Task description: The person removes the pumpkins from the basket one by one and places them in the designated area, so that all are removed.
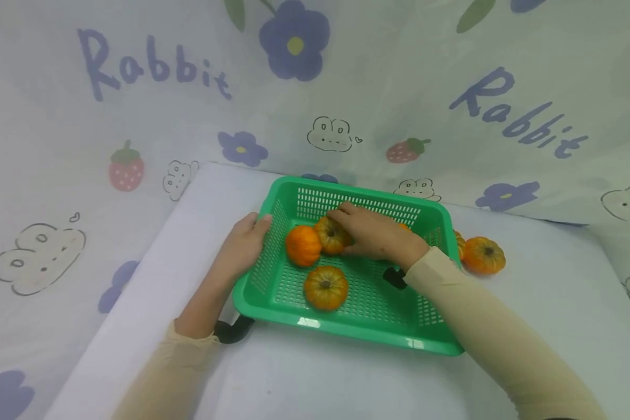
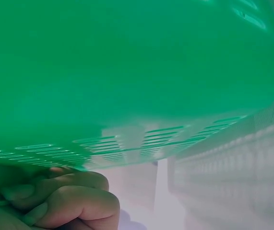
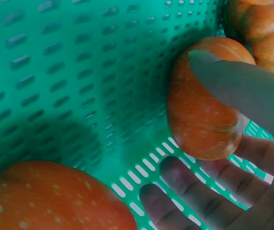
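Observation:
A green plastic basket [image 1: 346, 332] with slotted walls stands on the white table. My left hand [image 1: 247, 245] grips its left rim; in the left wrist view curled fingers [image 2: 79, 199] show under the basket's wall. Inside the basket, my right hand [image 1: 373, 233] holds a small orange-green pumpkin [image 1: 329, 234], with the thumb across it in the right wrist view. Left of that one, touching it, lies a brighter orange pumpkin [image 1: 303, 246]. A striped pumpkin [image 1: 326, 288] sits nearer the front wall. Another orange pumpkin [image 1: 404, 227] is mostly hidden behind my right hand.
Outside the basket's right end, a pumpkin [image 1: 484, 255] rests on the table, with part of another pumpkin [image 1: 459, 245] beside it. A cloth [image 1: 273, 116] printed with rabbits and flowers hangs behind the table. Black pieces [image 1: 233, 330] show near both wrists.

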Demonstrator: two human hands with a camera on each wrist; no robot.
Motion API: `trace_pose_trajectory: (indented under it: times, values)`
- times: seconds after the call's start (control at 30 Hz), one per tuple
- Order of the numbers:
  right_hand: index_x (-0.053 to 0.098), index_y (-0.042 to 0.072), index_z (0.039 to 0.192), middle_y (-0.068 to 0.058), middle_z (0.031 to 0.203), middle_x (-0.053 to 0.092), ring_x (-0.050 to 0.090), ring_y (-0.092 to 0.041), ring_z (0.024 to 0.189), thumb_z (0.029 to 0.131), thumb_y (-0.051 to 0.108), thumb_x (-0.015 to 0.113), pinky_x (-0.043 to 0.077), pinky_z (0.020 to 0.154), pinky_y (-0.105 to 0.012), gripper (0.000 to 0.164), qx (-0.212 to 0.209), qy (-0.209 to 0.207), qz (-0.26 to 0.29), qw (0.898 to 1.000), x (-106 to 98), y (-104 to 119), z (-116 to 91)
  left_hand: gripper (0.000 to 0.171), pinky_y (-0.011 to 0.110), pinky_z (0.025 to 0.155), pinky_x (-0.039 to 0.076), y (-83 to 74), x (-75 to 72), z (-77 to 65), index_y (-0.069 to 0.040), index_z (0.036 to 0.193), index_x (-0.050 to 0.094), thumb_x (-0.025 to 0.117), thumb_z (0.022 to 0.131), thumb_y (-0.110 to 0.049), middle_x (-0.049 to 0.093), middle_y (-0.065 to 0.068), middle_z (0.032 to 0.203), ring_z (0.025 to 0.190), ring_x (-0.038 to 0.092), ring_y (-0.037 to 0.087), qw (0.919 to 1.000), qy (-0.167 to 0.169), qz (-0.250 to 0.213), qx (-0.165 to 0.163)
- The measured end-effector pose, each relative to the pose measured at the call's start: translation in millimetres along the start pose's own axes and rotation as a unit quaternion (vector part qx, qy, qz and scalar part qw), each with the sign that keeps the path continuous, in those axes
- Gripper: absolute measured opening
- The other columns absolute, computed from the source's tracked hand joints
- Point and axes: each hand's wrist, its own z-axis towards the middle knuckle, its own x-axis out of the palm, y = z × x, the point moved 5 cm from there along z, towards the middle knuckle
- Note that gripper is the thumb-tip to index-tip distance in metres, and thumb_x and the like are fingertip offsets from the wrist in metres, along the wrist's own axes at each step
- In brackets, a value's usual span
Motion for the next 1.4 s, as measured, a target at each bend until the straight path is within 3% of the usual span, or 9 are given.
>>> trace_pose_trajectory:
  times: [0.27, 0.6, 1.13, 1.4]
  values:
    - [0.053, 0.008, 0.145, -0.008, 0.133, 0.057, 0.059, -0.025, 0.116, 0.087, 0.030, 0.089, 0.054, 0.101, -0.042, 0.071, 0.015, 0.010, 0.007, 1.000, 5.4, -3.2, 2.3, 0.050, 0.043, 0.065, 0.063, 0.2, -1.0, -1.0, -0.002, 0.132, 0.049, 0.033, 0.114, -0.046, 0.063, 0.023, 0.103, 0.082, 0.069, 0.034, 1.0000, 0.004, -0.004, -0.003]
    - [0.053, 0.008, 0.147, -0.007, 0.143, 0.059, 0.057, -0.024, 0.125, 0.087, 0.040, 0.088, 0.049, 0.108, -0.043, 0.076, 0.025, 0.017, 0.042, 0.999, 4.6, -4.1, 2.6, 0.050, 0.045, 0.064, 0.064, 0.2, -0.4, 0.0, -0.001, 0.131, 0.048, 0.035, 0.114, -0.045, 0.062, 0.023, 0.103, 0.080, 0.071, 0.034, 0.9997, 0.006, -0.023, 0.003]
    - [0.051, 0.008, 0.151, -0.008, 0.150, 0.054, 0.053, -0.025, 0.132, 0.088, 0.038, 0.087, 0.046, 0.112, -0.045, 0.078, 0.027, 0.013, 0.079, 0.996, 2.8, -6.8, 0.3, 0.050, 0.045, 0.064, 0.064, 0.1, -2.4, -2.2, -0.001, 0.132, 0.049, 0.035, 0.113, -0.046, 0.062, 0.024, 0.104, 0.082, 0.071, 0.037, 0.9998, 0.004, -0.019, 0.000]
    - [0.053, 0.010, 0.149, -0.006, 0.150, 0.055, 0.052, -0.024, 0.134, 0.089, 0.039, 0.086, 0.044, 0.115, -0.045, 0.075, 0.018, 0.004, 0.092, 0.996, 1.1, -9.6, -1.7, 0.049, 0.042, 0.064, 0.062, 3.0, -2.1, 0.7, -0.002, 0.127, 0.051, 0.035, 0.113, -0.047, 0.061, 0.020, 0.100, 0.079, 0.066, 0.031, 0.9999, -0.003, -0.010, 0.002]
